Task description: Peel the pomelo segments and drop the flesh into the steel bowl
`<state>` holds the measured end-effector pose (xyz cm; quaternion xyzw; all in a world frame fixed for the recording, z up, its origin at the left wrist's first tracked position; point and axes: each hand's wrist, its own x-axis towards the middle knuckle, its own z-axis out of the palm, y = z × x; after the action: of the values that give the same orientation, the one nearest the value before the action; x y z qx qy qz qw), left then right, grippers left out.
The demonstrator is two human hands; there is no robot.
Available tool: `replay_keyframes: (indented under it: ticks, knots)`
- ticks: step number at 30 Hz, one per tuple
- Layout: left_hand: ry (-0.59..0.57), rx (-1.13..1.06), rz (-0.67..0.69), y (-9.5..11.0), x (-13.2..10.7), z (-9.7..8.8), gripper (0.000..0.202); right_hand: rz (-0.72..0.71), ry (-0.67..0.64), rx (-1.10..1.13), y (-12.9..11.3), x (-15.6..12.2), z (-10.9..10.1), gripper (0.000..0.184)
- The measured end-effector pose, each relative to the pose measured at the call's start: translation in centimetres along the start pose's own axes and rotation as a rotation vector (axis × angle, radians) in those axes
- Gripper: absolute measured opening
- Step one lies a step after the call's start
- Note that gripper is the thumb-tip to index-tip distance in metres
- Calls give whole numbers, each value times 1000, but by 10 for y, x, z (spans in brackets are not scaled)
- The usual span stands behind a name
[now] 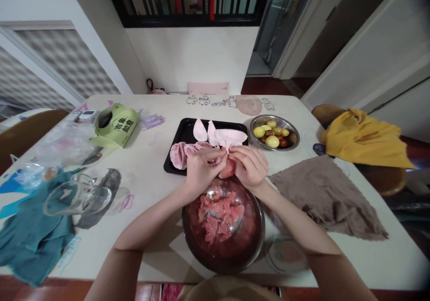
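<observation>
Both hands are closed, fingertips nearly meeting, over the far rim of a steel bowl (192, 247). Between them is a red pomelo segment (228, 168), its pale membrane (228, 146) pinched at the top. My left hand (204, 169) grips it from the left; my right hand (250, 164) holds it from the right. Loose pieces of peeled red pulp (220, 216) lie in the bowl below. Just beyond the hands, a black tray (183, 133) carries pale pink peel (200, 131) and pinkish membrane pieces or segments (178, 154), partly hidden by my left hand.
Right of the tray stands a steel bowl of small yellow and brown fruits (273, 142). A brown cloth (332, 198) lies at the right. On the left are a glass jug (79, 198), a teal cloth (40, 229), a green visor (117, 124) and clear plastic bags (60, 142).
</observation>
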<state>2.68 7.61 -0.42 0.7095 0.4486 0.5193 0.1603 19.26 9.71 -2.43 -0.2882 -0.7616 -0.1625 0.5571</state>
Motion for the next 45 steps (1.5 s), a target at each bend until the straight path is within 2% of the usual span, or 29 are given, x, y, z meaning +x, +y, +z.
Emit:
replay_keyframes:
  ticks: [4, 9, 14, 21, 26, 29, 33, 38, 41, 45]
  knots:
    - [47, 60, 83, -2, -1, 1, 11, -27, 27, -19, -2, 0, 1, 12]
    - [40, 49, 98, 0, -3, 2, 11, -93, 41, -77, -2, 1, -1, 12]
    - [39, -15, 9, 2, -3, 3, 11, -117, 14, -66, -2, 0, -2, 14]
    - [-12, -118, -120, -1, 1, 1, 10, -82, 56, -12, 3, -5, 2, 16]
    - [-48, -43, -98, -1, 3, -3, 10, -75, 51, -41, 3, -7, 3, 14]
    - [-45, -2, -78, 0, 5, -4, 11, -46, 49, -76, 1, -3, 3, 14]
    - [-34, -22, -80, -2, 7, -3, 10, 70, 37, -39, -1, 5, -1, 18]
    - [19, -156, -158, -3, 8, 0, 9, 149, 39, -3, -2, 15, -10, 15]
    - [25, -179, -158, 2, 7, -3, 7, 97, -39, 14, -4, 17, -12, 14]
    - [29, -126, -126, 5, 9, -9, 9, -2, -74, 24, -5, 15, -9, 32]
